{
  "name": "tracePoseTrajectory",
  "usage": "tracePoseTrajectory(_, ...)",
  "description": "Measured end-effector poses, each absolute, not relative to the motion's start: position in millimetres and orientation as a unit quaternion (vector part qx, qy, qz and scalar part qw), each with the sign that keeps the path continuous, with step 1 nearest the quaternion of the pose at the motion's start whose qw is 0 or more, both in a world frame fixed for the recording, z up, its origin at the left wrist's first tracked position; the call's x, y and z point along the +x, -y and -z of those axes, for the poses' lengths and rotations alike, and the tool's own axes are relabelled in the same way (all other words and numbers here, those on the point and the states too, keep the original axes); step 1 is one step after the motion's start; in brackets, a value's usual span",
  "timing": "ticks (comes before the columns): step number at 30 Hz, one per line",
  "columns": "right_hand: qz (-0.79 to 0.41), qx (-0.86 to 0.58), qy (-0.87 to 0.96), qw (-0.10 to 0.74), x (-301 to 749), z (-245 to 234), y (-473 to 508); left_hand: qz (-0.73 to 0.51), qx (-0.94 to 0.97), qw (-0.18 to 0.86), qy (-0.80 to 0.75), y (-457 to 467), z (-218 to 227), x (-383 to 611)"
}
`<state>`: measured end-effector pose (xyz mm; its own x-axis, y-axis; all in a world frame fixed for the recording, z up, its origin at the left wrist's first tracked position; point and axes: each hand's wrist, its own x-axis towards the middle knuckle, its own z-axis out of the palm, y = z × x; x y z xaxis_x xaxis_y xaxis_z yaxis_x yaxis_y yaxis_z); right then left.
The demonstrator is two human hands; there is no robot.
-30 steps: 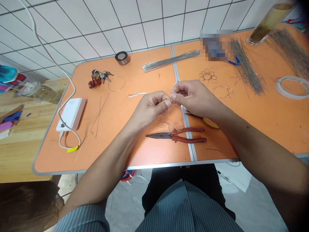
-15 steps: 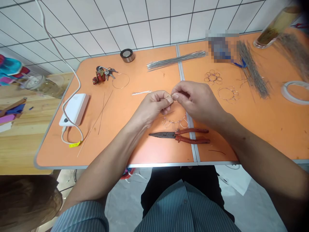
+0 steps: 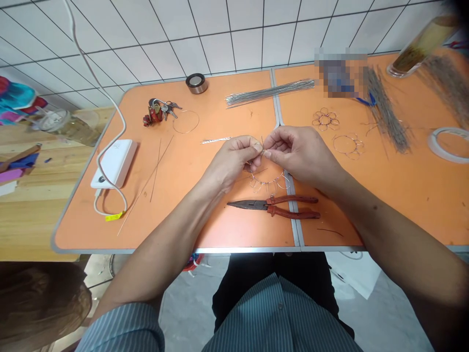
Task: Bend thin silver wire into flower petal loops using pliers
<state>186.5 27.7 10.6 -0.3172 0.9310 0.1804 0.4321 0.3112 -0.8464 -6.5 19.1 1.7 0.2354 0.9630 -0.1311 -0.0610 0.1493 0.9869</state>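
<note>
My left hand (image 3: 231, 159) and my right hand (image 3: 297, 152) meet over the middle of the orange table (image 3: 205, 215), both pinched on a thin wire ring with small loops (image 3: 270, 182) that hangs below my fingers. A short wire end sticks up between my fingertips. Red-handled long-nose pliers (image 3: 278, 206) lie flat on the table just in front of my hands.
A bundle of straight wires (image 3: 269, 92) lies at the back. Two finished wire flowers (image 3: 325, 119) sit to the right beside a dark wire pile (image 3: 386, 110). Keys (image 3: 157, 111), a tape roll (image 3: 196, 83), a plain wire ring (image 3: 185, 121) and a white power bank (image 3: 114, 164) lie left.
My hands stay pinched together on the wire ring with small finger shifts; the ring's looped side has tilted slightly. The camera view has drifted a little.
</note>
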Motion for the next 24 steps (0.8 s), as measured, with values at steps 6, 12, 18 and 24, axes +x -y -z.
tracePoseTrajectory(6, -0.338, -0.448, 0.741, 0.368, 183.5, -4.8, -26.8, -0.426, 0.487, 0.607, -0.462, -18.5, -2.4, -6.0)
tracePoseTrajectory(12, -0.286, -0.425, 0.765, 0.390, 181.0, 1.9, -25.4, -0.426, 0.470, 0.616, -0.467, -20.8, 0.0, -7.8)
tracePoseTrajectory(18, -0.202, -0.358, 0.818, 0.401, 183.5, 6.0, -25.7, -0.406, 0.445, 0.650, -0.463, -22.7, 0.2, -10.1)
tracePoseTrajectory(24, -0.128, -0.361, 0.846, 0.371, 183.3, 6.9, -24.2, -0.409, 0.436, 0.660, -0.455, -23.6, -0.6, -10.7)
